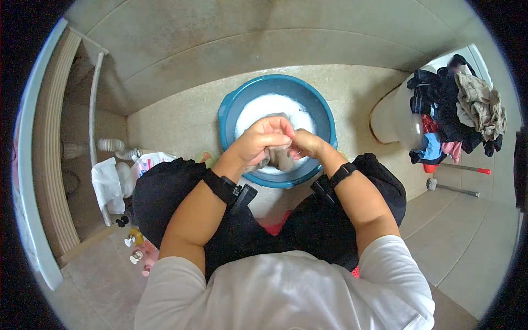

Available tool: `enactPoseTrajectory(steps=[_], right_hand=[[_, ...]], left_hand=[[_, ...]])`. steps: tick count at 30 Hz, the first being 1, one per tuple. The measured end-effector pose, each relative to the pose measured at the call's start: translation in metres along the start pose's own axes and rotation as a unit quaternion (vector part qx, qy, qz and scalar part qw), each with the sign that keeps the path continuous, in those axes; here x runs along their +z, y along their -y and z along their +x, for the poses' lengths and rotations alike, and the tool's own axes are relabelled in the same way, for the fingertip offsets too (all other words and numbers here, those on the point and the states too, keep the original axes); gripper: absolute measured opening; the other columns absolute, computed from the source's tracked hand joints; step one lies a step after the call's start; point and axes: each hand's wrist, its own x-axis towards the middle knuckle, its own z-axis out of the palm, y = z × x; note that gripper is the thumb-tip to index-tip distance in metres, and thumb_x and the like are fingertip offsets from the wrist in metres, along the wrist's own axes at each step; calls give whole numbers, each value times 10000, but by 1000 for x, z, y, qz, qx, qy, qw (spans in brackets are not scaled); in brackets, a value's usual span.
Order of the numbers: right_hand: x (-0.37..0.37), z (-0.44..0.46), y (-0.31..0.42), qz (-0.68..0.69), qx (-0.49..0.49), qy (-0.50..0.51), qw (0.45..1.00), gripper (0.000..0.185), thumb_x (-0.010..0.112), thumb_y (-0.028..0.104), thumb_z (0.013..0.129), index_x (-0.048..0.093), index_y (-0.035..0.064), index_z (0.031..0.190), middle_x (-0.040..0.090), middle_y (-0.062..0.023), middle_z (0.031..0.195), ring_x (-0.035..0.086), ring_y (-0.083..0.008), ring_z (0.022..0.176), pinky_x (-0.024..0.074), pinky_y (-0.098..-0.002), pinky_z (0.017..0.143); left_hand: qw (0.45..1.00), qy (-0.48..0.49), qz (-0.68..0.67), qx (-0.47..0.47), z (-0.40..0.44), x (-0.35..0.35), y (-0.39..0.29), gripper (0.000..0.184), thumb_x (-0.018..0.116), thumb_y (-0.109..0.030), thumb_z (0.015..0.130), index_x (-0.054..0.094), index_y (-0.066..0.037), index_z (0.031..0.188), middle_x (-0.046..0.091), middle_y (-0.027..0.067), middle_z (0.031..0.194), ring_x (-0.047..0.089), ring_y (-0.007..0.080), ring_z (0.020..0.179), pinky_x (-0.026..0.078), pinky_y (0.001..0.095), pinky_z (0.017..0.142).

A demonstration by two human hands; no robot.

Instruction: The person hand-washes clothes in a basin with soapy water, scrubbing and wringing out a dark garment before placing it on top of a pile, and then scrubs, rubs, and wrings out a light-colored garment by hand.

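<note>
A round blue basin (pixel 223 118) stands on the floor between the knees, with white suds (pixel 267 104) inside. Over it my left hand (pixel 262 140) and my right hand (pixel 306 145) come close together, both closed on a wet greyish-beige cloth (pixel 282 158). Part of the cloth hangs down between the hands toward the suds, and some of it is hidden by the fingers. Each wrist wears a black strap.
Dark, beige, blue and pink clothes (pixel 448 107) are heaped on a white toilet (pixel 388 118) at the right. Below them lies a brush (pixel 432 184). At the left are a white pipe (pixel 111 145), a plastic bag (pixel 109 184) and pump bottles (pixel 144 254).
</note>
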Motion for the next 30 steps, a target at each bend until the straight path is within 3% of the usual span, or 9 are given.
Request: enactPoseTrajectory(steps=[8,11,14,18,20,24,26,29,30], right_hand=[[5,-5,-6,270,9,25,963,375,576,430,795,606,69,890,579,-29,742,532,-148,556,459,-312,484],[-17,-12,7,204,-160,-94,961,262,545,196,811,545,9,995,602,-75,781,589,-169,624,478,-308,452],[-12,-30,24,130,-327,-208,913,263,567,126,792,482,-40,977,599,-159,895,606,-236,780,506,-347,669],[41,-84,44,-254,-432,-248,829,404,670,207,758,451,-4,1024,561,-159,858,563,-265,816,460,-350,738],[56,-90,40,-307,-494,-162,797,442,664,199,766,452,6,1102,573,-159,943,573,-253,846,466,-343,745],[14,-94,63,-255,-258,-75,929,518,662,178,765,457,98,1234,493,-160,1215,521,-257,1061,426,-364,878],[-6,-75,49,-340,-440,-339,759,558,663,135,703,475,109,1227,468,-174,1265,472,-311,1143,368,-378,969],[1,-61,40,-406,-417,-322,747,562,641,157,703,473,109,1237,420,-159,1325,449,-321,1173,335,-386,1008],[-1,-54,43,-489,-477,-209,700,528,627,172,697,513,117,1210,475,-188,1268,449,-345,1170,295,-399,1036]], left_hand=[[998,35,-49,-26,-11,15,-20,146,598,-79,777,545,-34,905,569,34,865,550,127,796,421,238,757],[994,15,77,-76,-11,4,-27,230,625,-152,795,551,-24,971,581,28,875,549,113,811,420,232,762],[918,-79,385,-55,-2,-19,-21,372,616,-308,832,553,-14,1051,607,47,940,559,124,862,418,233,793],[938,-205,223,-169,12,-19,0,498,527,-452,869,566,-5,1083,618,102,1021,580,178,915,454,288,812],[980,-191,-37,-50,15,-5,1,387,556,-357,870,582,-12,1041,634,106,951,610,190,839,489,305,764],[969,-226,69,70,14,-29,-15,261,630,-167,803,574,-36,1021,619,32,802,539,68,612,425,198,511],[972,-201,115,30,9,-4,-28,209,623,-157,804,580,-37,970,607,18,787,525,60,616,399,192,505],[981,-110,160,-33,1,34,-42,166,618,-150,804,589,-28,913,594,1,771,516,49,629,372,182,498],[985,-45,160,-51,0,38,-43,172,619,-152,802,591,-18,907,593,-3,770,520,47,637,371,176,497]])
